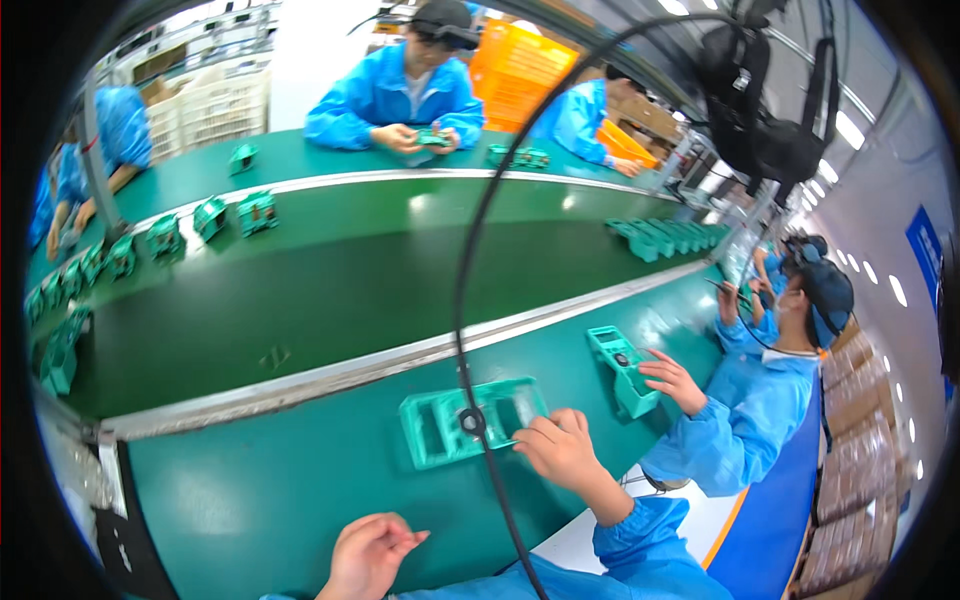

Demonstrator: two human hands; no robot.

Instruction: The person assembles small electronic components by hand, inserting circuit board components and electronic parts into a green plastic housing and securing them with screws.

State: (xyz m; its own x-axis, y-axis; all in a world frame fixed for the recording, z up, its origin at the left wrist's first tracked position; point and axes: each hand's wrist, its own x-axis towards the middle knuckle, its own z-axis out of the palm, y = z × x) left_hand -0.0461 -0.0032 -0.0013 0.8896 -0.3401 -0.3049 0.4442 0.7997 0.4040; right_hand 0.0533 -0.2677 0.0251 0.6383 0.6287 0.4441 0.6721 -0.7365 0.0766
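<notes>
A green plastic housing (428, 462) with rectangular openings lies on the green bench in front of me, and a round black part (471, 421) sits near its middle. My right hand (565, 450) is at the housing's right end, its fingers bent and closed on the edge there. Lower down and to the left, my left hand (370, 555) is held apart from the housing, thumb and fingers pinched together. Whatever the left fingers may hold is too small to make out. A black cable (463, 300) hanging in front of the view crosses the housing.
Beyond a metal rail (300, 388) runs a dark green conveyor belt (330, 290) carrying several green housings (258, 213). At my right, a co-worker's hand (675, 382) is over another green housing (634, 388). Across the belt a person (400, 100) handles a green part. Stacked cartons (855, 460) stand at far right.
</notes>
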